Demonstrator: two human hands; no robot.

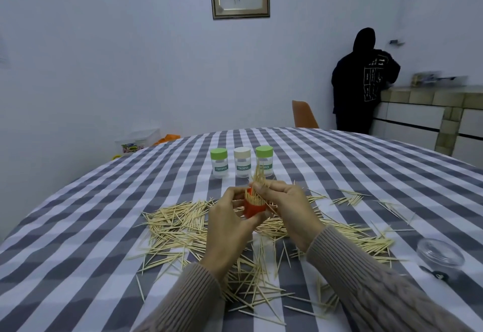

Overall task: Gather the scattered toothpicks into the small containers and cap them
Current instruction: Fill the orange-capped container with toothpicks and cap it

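My left hand (230,216) grips a small red container (254,207) held above the table, with toothpicks standing in its mouth. My right hand (285,206) pinches a bunch of toothpicks (257,177) at the container's mouth, their tips fanning upward. Many loose toothpicks (177,230) lie scattered on the checked tablecloth (78,227) beneath and around both hands. Behind them stand three capped clear containers labelled TOOTHPICK: a green-capped one (219,162), a cream-capped one (242,162) and another green-capped one (264,160).
A clear plastic cup (440,254) lies at the right edge of the table beside a small black object (439,275). An orange chair (304,114) stands behind the table. A person in dark clothes (362,81) stands at a tiled counter at the back right.
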